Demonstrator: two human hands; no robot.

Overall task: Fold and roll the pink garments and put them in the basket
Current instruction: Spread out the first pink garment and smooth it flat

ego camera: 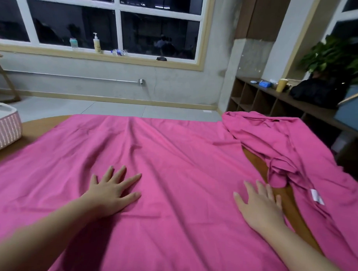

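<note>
While both hands lay flat, fingers spread, on the spread pink garment (173, 155) | left hand (113, 192), right hand (258, 207) | step: smoothing | next: fold, roll, basket (6, 129) at desk's left

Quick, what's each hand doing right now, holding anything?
Left hand: open, fingers spread flat on the spread pink garment, holding nothing.
Right hand: open, flat on the same garment's right edge, holding nothing.

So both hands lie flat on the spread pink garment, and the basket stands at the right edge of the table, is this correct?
Not quite. The head view shows the basket at the left edge of the table. The left hand and right hand do lie flat on the spread pink garment.
</note>
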